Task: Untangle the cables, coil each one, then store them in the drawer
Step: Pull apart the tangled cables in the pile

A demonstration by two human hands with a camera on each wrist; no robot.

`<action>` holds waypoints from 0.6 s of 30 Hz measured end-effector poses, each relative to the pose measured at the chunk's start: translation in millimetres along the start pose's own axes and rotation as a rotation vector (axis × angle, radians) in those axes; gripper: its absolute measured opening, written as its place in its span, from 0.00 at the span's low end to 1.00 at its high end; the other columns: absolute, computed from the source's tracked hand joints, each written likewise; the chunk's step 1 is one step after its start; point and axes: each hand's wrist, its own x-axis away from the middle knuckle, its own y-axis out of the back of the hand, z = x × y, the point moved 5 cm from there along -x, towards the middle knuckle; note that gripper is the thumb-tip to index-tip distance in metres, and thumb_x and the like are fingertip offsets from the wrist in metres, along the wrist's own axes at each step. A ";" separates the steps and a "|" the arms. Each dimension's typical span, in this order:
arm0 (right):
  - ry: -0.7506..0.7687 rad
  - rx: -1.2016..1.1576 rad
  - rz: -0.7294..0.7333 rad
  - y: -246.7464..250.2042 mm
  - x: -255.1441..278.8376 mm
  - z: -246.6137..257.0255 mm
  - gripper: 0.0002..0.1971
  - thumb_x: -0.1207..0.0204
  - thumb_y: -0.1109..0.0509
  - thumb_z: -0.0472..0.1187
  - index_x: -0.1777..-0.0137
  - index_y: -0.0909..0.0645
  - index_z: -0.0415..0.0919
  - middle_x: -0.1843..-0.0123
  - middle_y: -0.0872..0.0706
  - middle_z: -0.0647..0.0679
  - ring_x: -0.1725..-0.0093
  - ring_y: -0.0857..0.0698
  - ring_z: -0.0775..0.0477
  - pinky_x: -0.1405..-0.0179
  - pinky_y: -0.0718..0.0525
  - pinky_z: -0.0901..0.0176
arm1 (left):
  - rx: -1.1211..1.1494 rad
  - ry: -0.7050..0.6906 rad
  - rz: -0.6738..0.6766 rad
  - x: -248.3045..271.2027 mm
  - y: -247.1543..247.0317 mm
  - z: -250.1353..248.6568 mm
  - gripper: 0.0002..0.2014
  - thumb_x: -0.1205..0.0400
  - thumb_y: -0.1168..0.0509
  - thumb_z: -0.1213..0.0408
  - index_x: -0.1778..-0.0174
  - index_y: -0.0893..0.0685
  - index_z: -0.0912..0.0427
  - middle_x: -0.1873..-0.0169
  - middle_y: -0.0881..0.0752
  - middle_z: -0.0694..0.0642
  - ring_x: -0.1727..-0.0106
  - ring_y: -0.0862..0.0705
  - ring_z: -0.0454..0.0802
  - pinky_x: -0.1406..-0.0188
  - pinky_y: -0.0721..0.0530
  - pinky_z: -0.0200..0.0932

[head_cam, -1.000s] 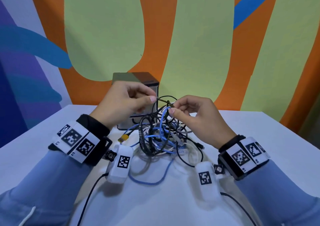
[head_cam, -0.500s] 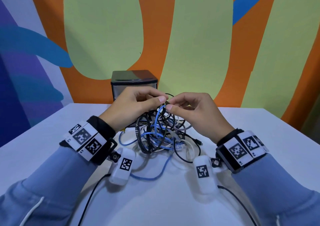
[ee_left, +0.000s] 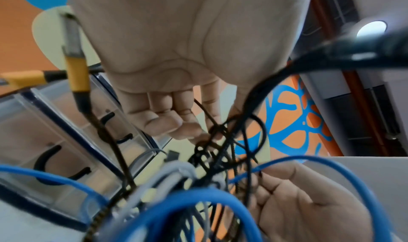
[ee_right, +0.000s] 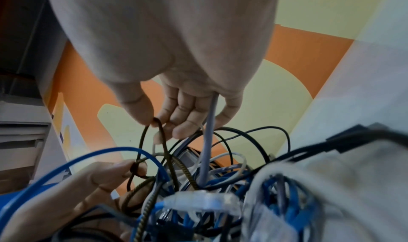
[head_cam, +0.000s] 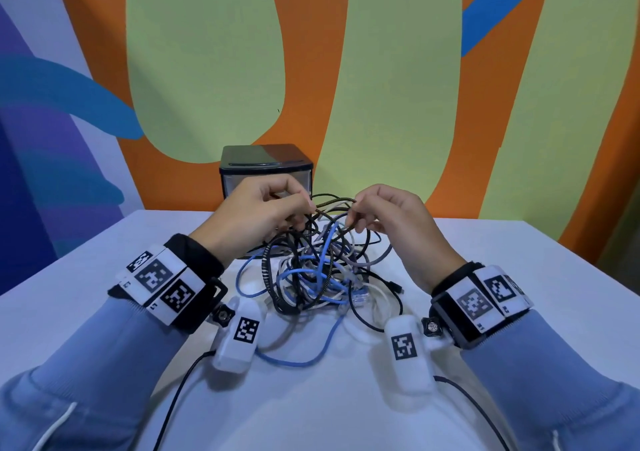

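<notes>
A tangle of cables (head_cam: 318, 274), blue, black, white and lilac, lies in the middle of the white table (head_cam: 86, 277). My left hand (head_cam: 307, 211) and right hand (head_cam: 353, 208) hover just above its far side. Each pinches the same black-and-yellow braided cable (head_cam: 334, 203), a short stretch of which spans between them. In the left wrist view the left hand (ee_left: 199, 132) holds dark strands by a knot (ee_left: 215, 129), with a yellow plug (ee_left: 76, 68) hanging beside it. In the right wrist view the right hand (ee_right: 158, 124) pinches a loop of the braided cable (ee_right: 163, 141); a lilac cable (ee_right: 208, 141) runs past its fingers.
A small black drawer unit (head_cam: 266, 170) with clear drawers stands shut behind the tangle, against the painted wall. A blue cable (head_cam: 294, 360) trails toward me. Thin black leads (head_cam: 173, 398) from the wrist cameras run over the table's near part.
My hands, fingertips nearly touching half a second ago, have drawn a little apart, pulling a short length of the braided cable taut between them above the tangle.
</notes>
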 end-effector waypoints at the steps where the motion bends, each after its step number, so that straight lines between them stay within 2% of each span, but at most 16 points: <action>1: -0.009 -0.004 -0.016 1.1 -0.3 -0.3 0.11 0.23 0.31 0.39 0.67 0.14 0.47 0.62 0.10 0.41 0.60 0.20 0.45 0.49 0.22 0.50 | -0.006 0.011 0.006 1.0 0.6 -1.2 0.06 0.14 0.28 0.66 0.54 0.10 0.63 0.66 0.16 0.66 0.71 0.23 0.49 0.69 0.26 0.42; 2: -0.011 0.006 -0.020 1.8 0.1 -0.5 0.10 0.26 0.30 0.41 0.69 0.14 0.48 0.64 0.12 0.44 0.61 0.22 0.45 0.51 0.23 0.48 | -0.020 0.019 0.014 1.6 1.3 -1.7 0.07 0.13 0.29 0.66 0.54 0.11 0.66 0.69 0.19 0.62 0.74 0.27 0.47 0.72 0.29 0.39; 5: 0.021 0.058 0.022 -0.2 3.0 -0.9 0.12 0.24 0.18 0.42 0.64 0.17 0.41 0.69 0.18 0.48 0.64 0.26 0.46 0.58 0.27 0.54 | -0.044 0.031 0.053 2.5 1.1 -2.6 0.12 0.13 0.28 0.62 0.53 0.10 0.69 0.76 0.25 0.50 0.75 0.34 0.47 0.75 0.35 0.37; 8: 0.059 0.084 0.036 -1.2 4.6 0.3 0.14 0.23 0.17 0.42 0.60 0.18 0.37 0.69 0.20 0.44 0.66 0.24 0.46 0.61 0.26 0.57 | -0.096 0.004 0.047 2.8 3.1 -4.8 0.17 0.15 0.24 0.52 0.60 0.07 0.65 0.79 0.33 0.49 0.77 0.38 0.48 0.78 0.37 0.35; 11: 0.086 0.081 -0.025 1.3 5.7 5.3 0.14 0.20 0.19 0.40 0.60 0.21 0.38 0.69 0.22 0.38 0.71 0.18 0.51 0.63 0.22 0.64 | -0.197 -0.033 0.019 2.1 9.4 -7.6 0.17 0.18 0.22 0.51 0.63 0.04 0.61 0.81 0.30 0.48 0.77 0.36 0.44 0.77 0.37 0.33; 13: 0.094 0.044 -0.078 3.6 5.9 6.6 0.14 0.18 0.21 0.40 0.59 0.21 0.38 0.68 0.19 0.35 0.72 0.17 0.50 0.62 0.19 0.58 | -0.239 -0.049 0.040 2.1 11.7 -7.3 0.16 0.20 0.20 0.51 0.65 0.04 0.59 0.78 0.22 0.59 0.73 0.31 0.46 0.71 0.34 0.38; 15: 0.101 0.029 -0.099 3.7 6.5 8.0 0.13 0.17 0.22 0.43 0.57 0.21 0.37 0.70 0.14 0.39 0.69 0.18 0.44 0.59 0.20 0.47 | -0.242 -0.069 0.071 2.2 10.3 -8.3 0.12 0.22 0.18 0.52 0.64 0.03 0.56 0.69 0.14 0.72 0.69 0.25 0.53 0.65 0.31 0.42; 17: 0.115 0.040 -0.079 1.2 7.4 9.9 0.13 0.15 0.24 0.47 0.54 0.18 0.38 0.70 0.11 0.41 0.67 0.18 0.39 0.56 0.18 0.40 | -0.223 -0.083 0.091 2.0 6.0 -8.9 0.08 0.22 0.17 0.56 0.62 0.03 0.55 0.69 0.16 0.72 0.68 0.27 0.54 0.67 0.30 0.41; 18: 0.125 0.047 -0.063 -0.8 8.4 12.0 0.12 0.15 0.25 0.49 0.53 0.16 0.40 0.69 0.10 0.41 0.66 0.17 0.37 0.54 0.17 0.38 | -0.213 -0.090 0.097 1.4 4.0 -8.6 0.06 0.22 0.17 0.58 0.60 0.03 0.56 0.71 0.19 0.66 0.68 0.28 0.53 0.69 0.31 0.40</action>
